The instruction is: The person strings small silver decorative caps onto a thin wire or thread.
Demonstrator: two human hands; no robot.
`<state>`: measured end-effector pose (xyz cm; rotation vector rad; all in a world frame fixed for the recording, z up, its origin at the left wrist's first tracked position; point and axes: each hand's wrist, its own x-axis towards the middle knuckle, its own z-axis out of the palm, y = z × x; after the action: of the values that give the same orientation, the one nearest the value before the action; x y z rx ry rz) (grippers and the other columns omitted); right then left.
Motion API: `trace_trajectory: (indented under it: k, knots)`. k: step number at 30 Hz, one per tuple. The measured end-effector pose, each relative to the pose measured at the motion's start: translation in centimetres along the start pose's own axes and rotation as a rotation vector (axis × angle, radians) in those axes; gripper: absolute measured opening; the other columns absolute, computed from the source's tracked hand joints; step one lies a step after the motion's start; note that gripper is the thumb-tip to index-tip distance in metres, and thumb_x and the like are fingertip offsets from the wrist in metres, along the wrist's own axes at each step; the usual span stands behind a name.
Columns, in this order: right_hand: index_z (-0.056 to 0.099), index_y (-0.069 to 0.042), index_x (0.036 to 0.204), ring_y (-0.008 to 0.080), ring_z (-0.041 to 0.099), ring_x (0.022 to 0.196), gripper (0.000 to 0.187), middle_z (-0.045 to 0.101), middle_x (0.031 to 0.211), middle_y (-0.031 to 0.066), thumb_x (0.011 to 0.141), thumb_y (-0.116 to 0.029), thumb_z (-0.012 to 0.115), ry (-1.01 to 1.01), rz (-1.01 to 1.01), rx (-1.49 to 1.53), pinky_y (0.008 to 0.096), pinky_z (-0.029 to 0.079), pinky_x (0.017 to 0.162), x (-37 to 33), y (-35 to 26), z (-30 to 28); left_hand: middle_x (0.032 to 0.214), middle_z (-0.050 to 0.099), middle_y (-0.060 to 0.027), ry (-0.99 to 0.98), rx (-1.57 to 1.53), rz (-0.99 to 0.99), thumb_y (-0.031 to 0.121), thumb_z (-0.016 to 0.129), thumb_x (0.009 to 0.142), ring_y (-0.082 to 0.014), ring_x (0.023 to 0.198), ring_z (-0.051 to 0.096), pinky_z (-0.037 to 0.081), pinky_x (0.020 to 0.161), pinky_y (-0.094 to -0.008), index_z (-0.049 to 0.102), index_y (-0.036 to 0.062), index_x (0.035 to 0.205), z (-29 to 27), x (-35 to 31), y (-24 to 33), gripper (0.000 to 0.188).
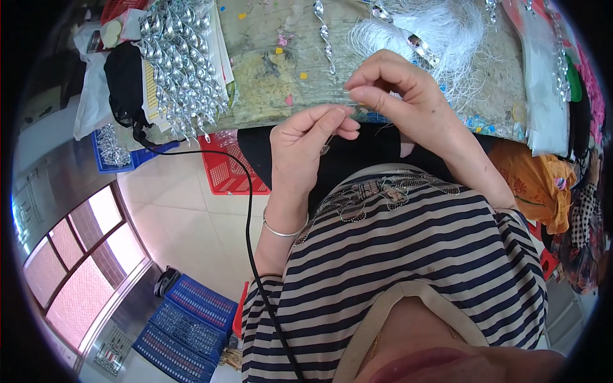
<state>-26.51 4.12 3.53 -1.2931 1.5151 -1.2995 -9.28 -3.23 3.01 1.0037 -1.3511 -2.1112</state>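
Note:
Above my lap, at the table's near edge, my left hand [305,143] is closed, its thumb pressed on the bent fingers. A tiny shiny bit [325,149] shows just below its palm; I cannot make out what the fingertips pinch. Slightly higher and to the right, my right hand [408,96] has thumb and forefinger brought together in a pinch, with anything between them too fine to see. Beyond it lies a heap of loose white thread [456,32], with a twisted silver strip [418,48] on top. Another twisted silver strand [324,38] rests on the table to the left.
Rows of twisted silver pendants [182,70] cover the table's left side, beside a black pouch [124,83]. A black cable [249,210] hangs past my left arm. Clear plastic bags [546,108] lie at right, above an orange bag [533,182]. A red basket [223,172] stands below the table.

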Motion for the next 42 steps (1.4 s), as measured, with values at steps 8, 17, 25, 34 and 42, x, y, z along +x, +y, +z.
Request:
trace_trajectory:
  k: [8, 17, 25, 34, 42]
  knots:
    - [0.062, -0.004, 0.105, 0.004, 0.052, 0.08, 0.016, 0.054, 0.091, -0.0025, 0.091, -0.011, 0.057, 0.003, 0.284, 0.263, 0.0165, 0.044, 0.068, -0.5, -1.0, -0.2, 0.08, 0.067, -0.0137, 0.013, -0.112, 0.066, 0.006, 0.058, 0.088, -0.0171, 0.071, 0.064, 0.052, 0.068, -0.0257, 0.064, -0.0073, 0.096, -0.2, 0.2, -0.3, 0.017]
    - [0.064, -0.004, 0.097, 0.0052, 0.057, 0.086, 0.015, 0.06, 0.091, -0.0008, 0.09, -0.016, 0.059, -0.015, 0.278, 0.316, 0.0168, 0.045, 0.066, 0.2, -0.9, -0.1, 0.084, 0.067, -0.0143, -0.067, -0.053, 0.021, 0.006, 0.058, 0.088, -0.017, 0.072, 0.064, 0.052, 0.07, -0.0262, 0.065, -0.0077, 0.097, 0.4, 0.1, -0.2, 0.018]
    - [0.064, -0.005, 0.095, 0.0028, 0.043, 0.065, 0.014, 0.059, 0.081, -0.0036, 0.09, -0.017, 0.06, 0.027, 0.275, 0.414, 0.0181, 0.036, 0.058, 0.1, -0.4, 0.4, 0.084, 0.067, -0.0141, -0.097, -0.067, 0.016, 0.006, 0.059, 0.088, -0.0164, 0.071, 0.064, 0.052, 0.07, -0.026, 0.065, -0.008, 0.098, 0.4, -0.2, -0.3, 0.018]
    - [0.066, 0.0, 0.091, 0.0089, 0.057, 0.081, 0.011, 0.061, 0.085, 0.0022, 0.086, -0.009, 0.063, -0.027, 0.171, 0.304, 0.0221, 0.046, 0.074, -0.1, -0.4, 0.5, 0.081, 0.067, -0.0126, -0.105, -0.077, -0.027, 0.006, 0.059, 0.088, -0.0148, 0.07, 0.064, 0.051, 0.067, -0.0236, 0.065, -0.0064, 0.096, 0.0, -0.3, -0.5, 0.016]
    - [0.066, 0.0, 0.091, 0.0089, 0.056, 0.08, 0.009, 0.061, 0.087, 0.0031, 0.085, -0.006, 0.064, -0.074, 0.17, 0.241, 0.0219, 0.045, 0.073, -0.1, -0.5, 0.5, 0.078, 0.067, -0.0094, -0.137, -0.065, -0.048, 0.008, 0.061, 0.087, -0.0122, 0.068, 0.063, 0.05, 0.065, -0.0217, 0.067, -0.0041, 0.093, -0.4, -0.4, -0.7, 0.015]
